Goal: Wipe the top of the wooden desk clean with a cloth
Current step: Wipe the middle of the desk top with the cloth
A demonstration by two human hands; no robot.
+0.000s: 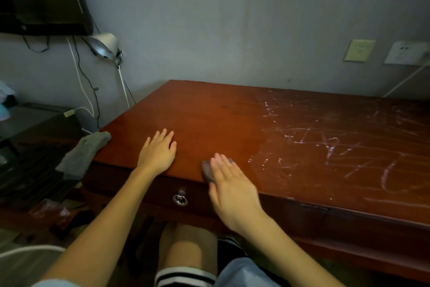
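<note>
While you look down through the head camera, your left hand (158, 153) lies flat on the wooden desk top (209, 110) near its front edge. Its fingers are straight and a little spread, and it holds nothing. Your right hand (232, 190) is just to the right of it, fingers straight, pressing a small grey cloth (207, 171) onto the near edge of the desk. It presses the cloth down and does not grip it.

The left part of the top looks glossy and clean. White scribbled marks (325, 142) cover the right part, starting just beyond the cloth and running to the far right. The wiping step seems to be in hand, with most of the marked area yet to do. The next move likely calls for sliding the cloth rightward into the marks with firm downward pressure while your left hand braces.

A second grey cloth (83, 154) drapes over the near left corner. The only container is a drawer below the top, with a metal ring pull (180, 198). It is closed, so its contents are hidden.
</note>
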